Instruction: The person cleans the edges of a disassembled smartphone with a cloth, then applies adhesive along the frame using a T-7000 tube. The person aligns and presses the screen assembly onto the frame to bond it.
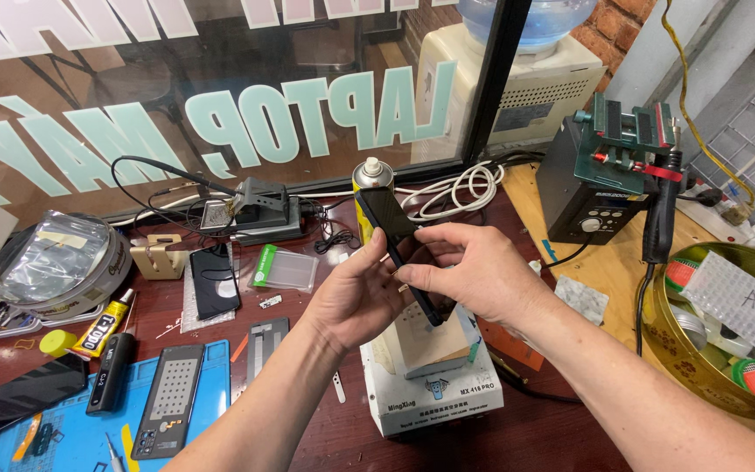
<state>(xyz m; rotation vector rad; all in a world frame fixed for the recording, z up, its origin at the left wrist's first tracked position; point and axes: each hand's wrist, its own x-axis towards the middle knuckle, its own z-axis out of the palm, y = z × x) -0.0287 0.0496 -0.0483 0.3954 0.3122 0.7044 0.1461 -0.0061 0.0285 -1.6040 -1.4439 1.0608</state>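
Observation:
A black smartphone (386, 218) is held up on edge in the middle of the view, above a white boxy machine (434, 393) with a tan block on top. My left hand (356, 293) grips the phone from below and behind. My right hand (474, 271) pinches its lower part from the right, fingers curled over the edge. A yellow spray can (370, 179) stands just behind the phone.
A blue work mat (211, 393) at front left holds a dark keypad-like device and tools. Another black phone (214, 280), a glue tube (102, 325), a soldering stand (259, 210), a black hot-air station (592, 192) and a gold bowl of parts (683, 350) surround the bench.

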